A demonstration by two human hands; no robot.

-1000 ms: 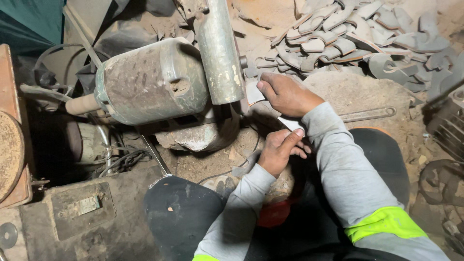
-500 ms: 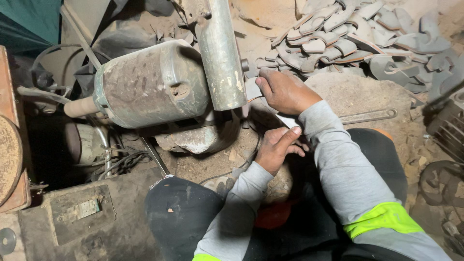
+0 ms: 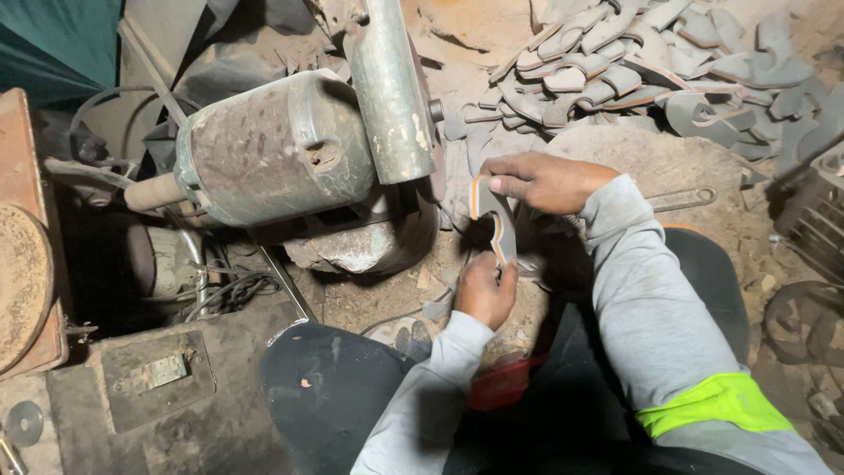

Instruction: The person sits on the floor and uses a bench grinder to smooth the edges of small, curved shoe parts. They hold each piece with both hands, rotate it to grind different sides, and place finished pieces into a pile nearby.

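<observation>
fingers [image 3: 508, 185] of the right hand [image 3: 545, 180] pinch the top end of a curved grey strip [image 3: 497, 220] with an orange edge. thumb sits on the near face, the other fingers wrap behind. left hand [image 3: 483, 290] grips the bottom end of the same strip, fingers curled tight round it, knuckles up. so both hands are closed on the one piece – it hangs roughly upright between them, bowed in an s-like curve.

strip sits just right of the grinder wheel [image 3: 391, 88], near its lower edge; can't tell if it touches the wheel. the wheel is mounted on a dirty motor [image 3: 272, 149] with a stub shaft sticking out on the left. under the motor there's a chunk of stone [image 3: 360, 246].

both arms are in grey sleeves [image 3: 642, 290] – the right one has a bright green band [image 3: 712, 400] near the shoulder. dark trousers [image 3: 325, 396] at the bottom of frame, something red [image 3: 501, 387] between the knees.

behind the hands, top right, a pile of similar grey curved pieces [image 3: 615, 62] lies on dusty ground. a spanner [image 3: 681, 200] lies just right of the right wrist. far left: a round rusty disc [image 3: 22, 281] on a reddish board, some black cable [image 3: 229, 295], and a metal plate [image 3: 154, 374] on a dark block.
</observation>
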